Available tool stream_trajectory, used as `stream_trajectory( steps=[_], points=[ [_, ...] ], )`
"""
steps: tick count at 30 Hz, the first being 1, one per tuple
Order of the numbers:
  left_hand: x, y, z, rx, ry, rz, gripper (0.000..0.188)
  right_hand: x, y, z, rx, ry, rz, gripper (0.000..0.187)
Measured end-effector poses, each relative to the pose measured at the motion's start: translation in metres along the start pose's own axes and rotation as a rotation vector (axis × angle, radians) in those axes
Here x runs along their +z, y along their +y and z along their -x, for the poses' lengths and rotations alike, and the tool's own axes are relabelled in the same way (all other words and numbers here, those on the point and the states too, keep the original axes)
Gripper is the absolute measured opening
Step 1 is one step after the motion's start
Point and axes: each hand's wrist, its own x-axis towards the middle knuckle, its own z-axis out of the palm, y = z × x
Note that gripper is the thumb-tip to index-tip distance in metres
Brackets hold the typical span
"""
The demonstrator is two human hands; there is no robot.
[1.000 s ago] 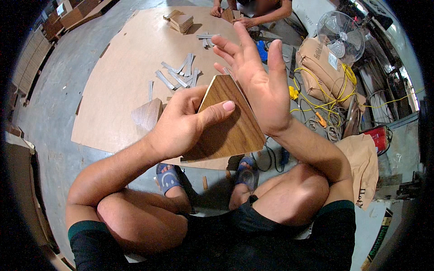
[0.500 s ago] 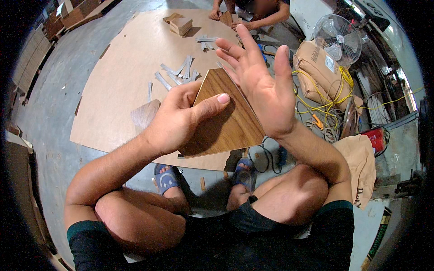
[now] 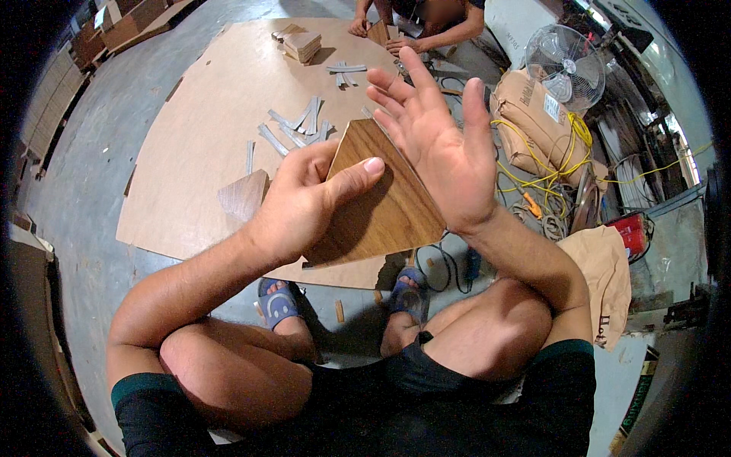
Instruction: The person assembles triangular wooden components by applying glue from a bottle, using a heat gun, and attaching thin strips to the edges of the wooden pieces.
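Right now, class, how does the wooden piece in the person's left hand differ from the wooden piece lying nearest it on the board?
The held piece is gripped by the left hand; the lying piece rests on the board. The held piece looks warm brown; the lying piece looks paler and greyer. Both show slanted edges.

- Sheet (image 3: 190, 129): on the floor (image 3: 91, 175).
- Block stack (image 3: 303, 47): on the sheet, near its far edge.
- Crossed strips (image 3: 346, 68): right of the stack, toward the sheet's right edge.
- Loose strips (image 3: 304, 122): around the sheet's middle.
- Second panel (image 3: 242, 194): toward the near edge, left of the left hand (image 3: 301, 209).
- Held panel (image 3: 381, 202): above the near edge, between left hand and right hand (image 3: 445, 148).
- Sacks (image 3: 533, 118): beyond the right edge, fan (image 3: 565, 67) behind them.
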Motion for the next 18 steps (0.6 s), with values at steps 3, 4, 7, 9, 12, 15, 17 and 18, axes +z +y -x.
stream_trajectory(
  steps=[3, 4, 7, 9, 12, 15, 17, 18],
  points=[
    [0.0, 0.006, 0.002, -0.041, -0.041, 0.024, 0.029, -0.002, 0.004, 0.0, 0.0, -0.02, -0.013, 0.091],
    [-0.001, 0.008, 0.003, -0.064, -0.062, 0.03, 0.029, 0.0, 0.004, 0.0, 0.002, -0.031, 0.0, 0.091],
    [-0.001, 0.002, 0.001, -0.078, -0.073, 0.031, 0.027, 0.005, 0.003, 0.003, 0.001, -0.062, 0.056, 0.091],
    [-0.001, 0.001, 0.002, -0.069, -0.094, -0.007, 0.029, 0.005, 0.002, 0.006, -0.006, -0.083, 0.111, 0.091],
    [0.0, 0.002, 0.003, -0.056, -0.127, -0.02, 0.033, 0.007, 0.003, 0.008, 0.013, -0.075, 0.071, 0.091],
    [-0.001, 0.002, 0.005, -0.088, -0.139, -0.036, 0.032, 0.008, 0.004, 0.008, 0.035, -0.071, 0.095, 0.091],
    [-0.001, -0.001, 0.004, -0.082, -0.145, -0.063, 0.029, 0.007, 0.007, 0.008, 0.045, -0.067, 0.102, 0.092],
    [0.003, -0.005, 0.006, -0.127, -0.178, -0.056, 0.029, 0.006, 0.01, 0.008, 0.051, -0.063, 0.105, 0.092]
  ],
)
